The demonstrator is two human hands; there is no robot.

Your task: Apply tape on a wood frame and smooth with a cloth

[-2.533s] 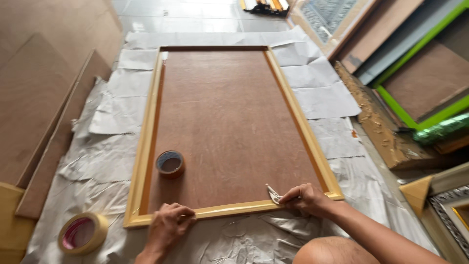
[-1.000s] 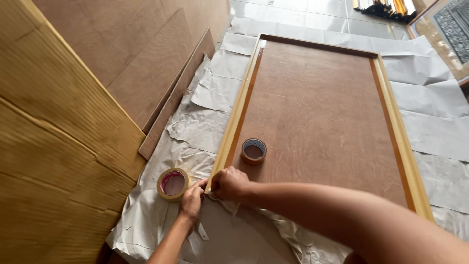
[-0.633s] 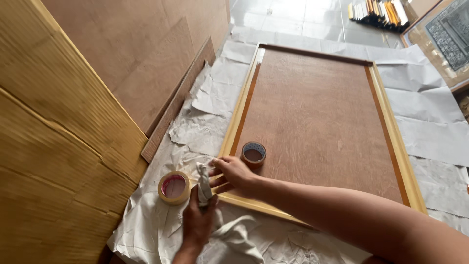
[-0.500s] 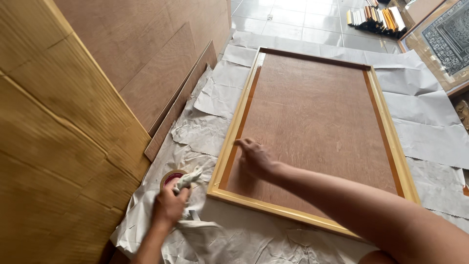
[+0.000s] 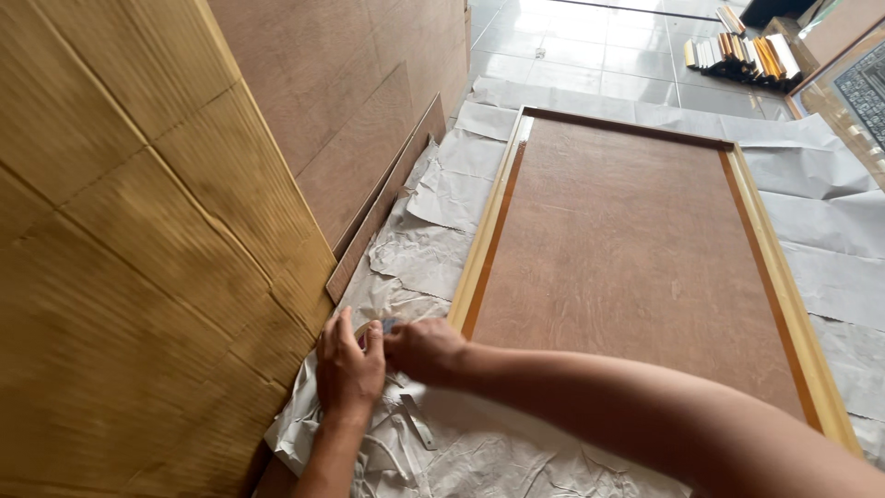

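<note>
1. Both hands have come together since the right one left the board; left hand [image 5: 348, 367] and right hand [image 5: 422, 350] now pinch the tape roll [image 5: 371, 329], mostly hidden, tan edge showing, on crumpled paper [image 5: 419, 249].
2. Beyond lies the framed board [image 5: 627, 249].

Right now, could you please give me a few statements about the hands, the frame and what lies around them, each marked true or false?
1. Both hands meet over the crumpled paper beside the frame's near left corner. True: left hand, right hand, paper, frame.
2. The right hand rests flat on the brown board inside the frame. False: it is off the board, next to the left hand.
3. Cardboard sheets stand to the left. True.
4. A small metal strip lies on the paper below the hands. True.
5. The frame's rails are black. False: they are light yellowish wood.
</note>
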